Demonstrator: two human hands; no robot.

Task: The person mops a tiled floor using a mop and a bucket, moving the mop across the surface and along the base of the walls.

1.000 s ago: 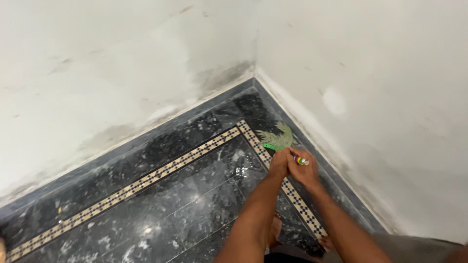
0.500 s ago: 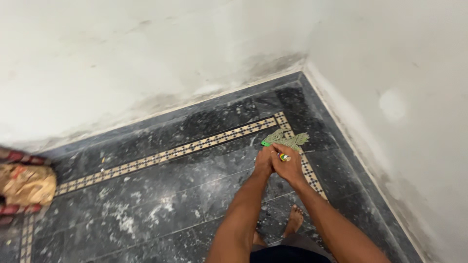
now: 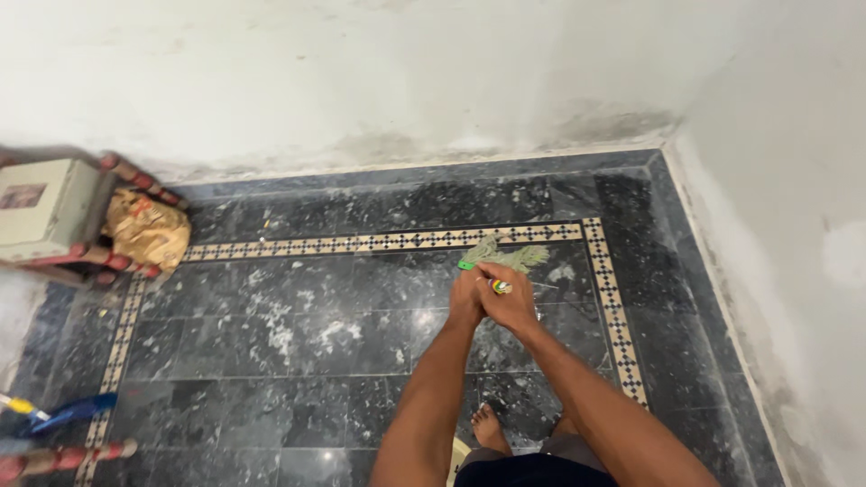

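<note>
Head view, looking down at a dark marble floor (image 3: 298,397) in the corner of a room. Nearest the camera, a bare foot (image 3: 492,428) stands on the tiles between the person's two forearms, which reach forward side by side. The left hand (image 3: 467,300) and right hand (image 3: 510,302) are pressed together, both closed around the handle of a broom (image 3: 505,257); a short end of the handle with yellow, red and green bands shows at the right hand, and a bright green band shows just above the left. The broom's pale green-grey bristles fan out on the floor just beyond the hands, lying over the patterned border (image 3: 379,242), a cream strip with small dark diamonds that runs parallel to the walls and turns at the corner. White dust smears (image 3: 289,329) lie on the tiles to the left of the hands. At lower left, a blue tool with a yellow tip (image 3: 54,413) and a red turned bar (image 3: 63,455) lie on the floor. Farther left, a red-framed stool (image 3: 86,212) lies tipped, a cream box (image 3: 41,209) on it with a small dark rectangular label, its print too blurred to tell; a crumpled tan wrapper (image 3: 149,233) touches it. White walls (image 3: 406,72), grey-stained near the floor, close the scene
</note>
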